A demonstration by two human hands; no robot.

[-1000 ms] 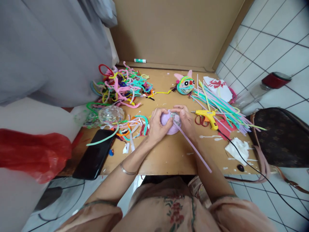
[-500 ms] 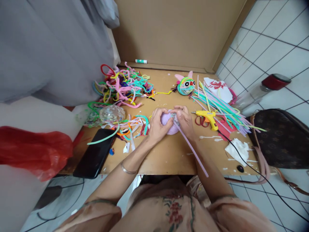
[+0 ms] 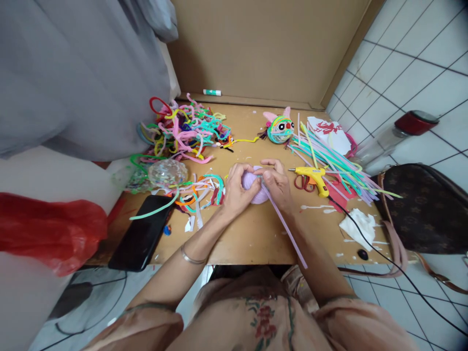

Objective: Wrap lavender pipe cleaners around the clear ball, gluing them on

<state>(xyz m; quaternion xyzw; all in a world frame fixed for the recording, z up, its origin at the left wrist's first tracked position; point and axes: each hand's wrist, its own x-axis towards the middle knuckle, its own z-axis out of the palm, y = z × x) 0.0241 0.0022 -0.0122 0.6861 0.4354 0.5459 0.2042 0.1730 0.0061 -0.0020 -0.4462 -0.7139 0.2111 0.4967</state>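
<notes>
Between my hands is a ball wrapped in lilac pipe cleaner [image 3: 259, 197], held over the middle of the table. My left hand [image 3: 237, 189] curls round its left side, thumb across the front. With bent fingers my right hand [image 3: 278, 186] presses a lilac pipe cleaner [image 3: 285, 225] against the ball's right side; its loose end slants down over my right forearm. The fingers partly hide the ball. To the right lies a yellow hot glue gun [image 3: 313, 176]. Farther back sits a decorated ball [image 3: 281, 128] with pink ears, round eyes and a red nose.
At the back left is a tangled heap of pipe cleaners [image 3: 183, 126], with a clear plastic ball [image 3: 168, 172] in front. A black phone [image 3: 141, 236] lies front left. Straight pipe cleaners [image 3: 336, 158], red scissors [image 3: 305, 184], a clear bottle [image 3: 383, 139] and a brown bag [image 3: 424, 209] are right.
My right fingers have shifted over the ball, covering the pale patch that showed there. The loose pipe cleaner end has swung slightly left. The left hand keeps its hold.
</notes>
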